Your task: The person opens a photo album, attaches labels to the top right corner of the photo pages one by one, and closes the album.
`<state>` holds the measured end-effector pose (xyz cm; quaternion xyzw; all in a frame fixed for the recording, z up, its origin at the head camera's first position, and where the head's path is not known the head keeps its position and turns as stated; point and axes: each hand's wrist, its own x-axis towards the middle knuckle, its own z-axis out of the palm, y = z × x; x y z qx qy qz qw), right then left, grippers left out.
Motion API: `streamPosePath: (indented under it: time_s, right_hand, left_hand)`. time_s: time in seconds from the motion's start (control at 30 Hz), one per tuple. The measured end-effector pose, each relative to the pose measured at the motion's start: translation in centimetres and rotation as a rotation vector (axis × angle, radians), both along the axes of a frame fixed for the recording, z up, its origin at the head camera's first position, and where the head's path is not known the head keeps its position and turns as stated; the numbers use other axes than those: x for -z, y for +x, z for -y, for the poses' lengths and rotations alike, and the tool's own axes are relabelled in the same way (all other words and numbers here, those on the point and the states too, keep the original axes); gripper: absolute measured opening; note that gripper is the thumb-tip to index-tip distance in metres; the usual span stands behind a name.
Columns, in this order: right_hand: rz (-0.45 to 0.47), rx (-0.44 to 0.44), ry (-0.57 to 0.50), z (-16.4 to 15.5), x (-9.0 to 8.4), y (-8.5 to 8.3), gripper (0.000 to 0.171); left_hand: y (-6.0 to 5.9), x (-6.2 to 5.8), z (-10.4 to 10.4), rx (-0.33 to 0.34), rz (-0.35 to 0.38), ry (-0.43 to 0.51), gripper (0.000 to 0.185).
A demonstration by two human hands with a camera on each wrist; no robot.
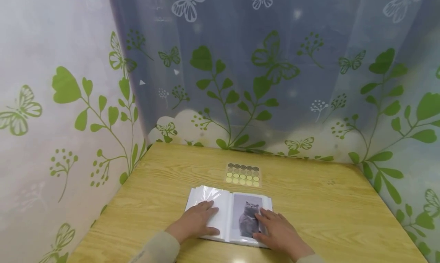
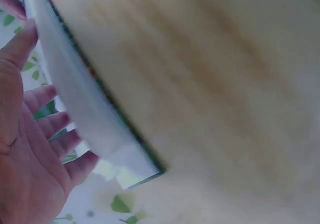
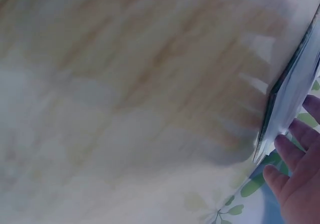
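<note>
Found the photo album [image 1: 228, 217] lying open on the table [image 1: 319, 205], with a cat picture [image 1: 249, 224] in its right half. Judged it light, its glossy sleeves [image 1: 208, 195] slippery and easily creased, its dark-edged cover [image 2: 120, 114] stiffer and best gripped along the outer sides. Rested the left hand [image 1: 196, 220] on the left half, the right hand [image 1: 280, 230] over the right outer edge, with fingers apart, clamped on nothing. Noted a sheet of round stickers [image 1: 243, 175] just beyond.
</note>
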<state>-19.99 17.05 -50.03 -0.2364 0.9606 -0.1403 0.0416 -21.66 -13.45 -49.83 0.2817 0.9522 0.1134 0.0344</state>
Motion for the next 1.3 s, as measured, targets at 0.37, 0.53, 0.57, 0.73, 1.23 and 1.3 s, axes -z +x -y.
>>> streamPosePath:
  time_s: [0.37,0.53,0.57,0.73,1.23,1.3]
  right_hand:
    - [-0.069,0.034,-0.14,-0.4,-0.5,-1.3,0.046]
    - [-0.073,0.125,-0.199,-0.9,-0.6,-3.2,0.036]
    - [-0.07,0.142,-0.203,-1.0,-0.7,-3.7,0.037]
    - [-0.025,0.215,-0.215,-2.0,-1.6,-6.0,0.046]
    - [0.092,0.312,-0.239,-1.4,-1.6,-12.8,0.052]
    - [0.074,0.315,-0.238,-1.2,-1.2,-13.0,0.05]
  left_hand:
    - [-3.2,-2.7,-1.8,-0.011,-0.03,-0.024,0.034]
    - [-4.7,-3.6,-2.5,-0.035,-0.032,0.057,0.031]
    - [-5.1,-3.8,-2.7,-0.049,-0.022,0.069,0.034]
    - [-7.1,-4.1,-3.5,-0.142,0.039,0.137,0.047]
    - [-12.7,-5.0,-5.1,-0.383,0.237,0.428,0.059]
    - [-12.9,-4.7,-5.2,-0.402,0.222,0.42,0.058]
